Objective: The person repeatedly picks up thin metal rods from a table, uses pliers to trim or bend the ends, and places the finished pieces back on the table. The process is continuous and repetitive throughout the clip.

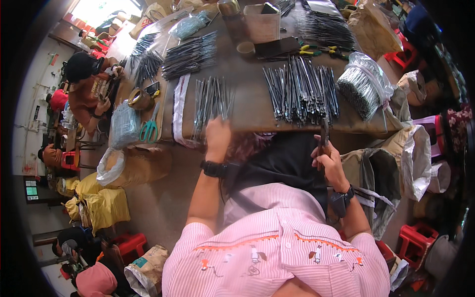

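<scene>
My left hand [218, 136] is closed at the table's front edge, at the lower ends of a small spread of thin metal strips [213, 99]. Whatever its fingers pinch is hidden and slightly blurred. Off the edge to the right, my right hand [329, 161] wraps round a dark narrow hand tool [324, 136], which points up toward the table; its exact kind is not clear. Just beyond that tool lies a wide pile of dark, shiny metal strips [302, 91]. A plastic-wrapped bundle of silvery strips [363, 86] sits to its right.
More strip piles [190, 54] lie on the brown table [247, 111]. Teal scissors [149, 129], a tape roll [140, 99], a cup [245, 49] and yellow-handled pliers [309, 50] are around. Open sacks [381, 168] stand at right. A person [89, 89] sits at left.
</scene>
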`<state>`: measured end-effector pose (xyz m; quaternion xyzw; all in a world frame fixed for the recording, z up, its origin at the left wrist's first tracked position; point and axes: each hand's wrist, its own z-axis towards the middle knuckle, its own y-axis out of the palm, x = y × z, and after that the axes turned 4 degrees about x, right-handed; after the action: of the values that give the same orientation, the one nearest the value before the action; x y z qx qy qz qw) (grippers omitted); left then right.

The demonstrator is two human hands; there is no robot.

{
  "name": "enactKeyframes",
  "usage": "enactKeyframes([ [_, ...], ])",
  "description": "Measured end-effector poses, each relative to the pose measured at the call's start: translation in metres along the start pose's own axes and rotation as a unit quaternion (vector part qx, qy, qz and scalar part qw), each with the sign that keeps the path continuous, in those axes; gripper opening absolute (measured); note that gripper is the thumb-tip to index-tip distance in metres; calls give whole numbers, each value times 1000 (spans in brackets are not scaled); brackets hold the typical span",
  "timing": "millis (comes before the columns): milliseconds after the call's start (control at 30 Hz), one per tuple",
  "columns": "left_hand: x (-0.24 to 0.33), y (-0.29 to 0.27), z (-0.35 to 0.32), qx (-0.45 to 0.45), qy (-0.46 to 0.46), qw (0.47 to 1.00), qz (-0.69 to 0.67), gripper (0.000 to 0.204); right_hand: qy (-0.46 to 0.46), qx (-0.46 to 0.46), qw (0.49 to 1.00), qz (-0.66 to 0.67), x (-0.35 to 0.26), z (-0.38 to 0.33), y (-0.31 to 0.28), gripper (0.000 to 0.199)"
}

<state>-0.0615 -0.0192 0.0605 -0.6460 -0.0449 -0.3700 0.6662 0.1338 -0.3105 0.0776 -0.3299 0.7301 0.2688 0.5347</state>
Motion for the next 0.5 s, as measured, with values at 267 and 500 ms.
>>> enactKeyframes([
  [267, 54, 11, -5, 7, 76, 996, -43, 35, 22, -59, 997, 46, 1, -7, 2, 61],
  [500, 94, 86, 18, -89, 19, 989, -120, 41, 28, -132, 990, 45, -5, -6, 19, 61],
])
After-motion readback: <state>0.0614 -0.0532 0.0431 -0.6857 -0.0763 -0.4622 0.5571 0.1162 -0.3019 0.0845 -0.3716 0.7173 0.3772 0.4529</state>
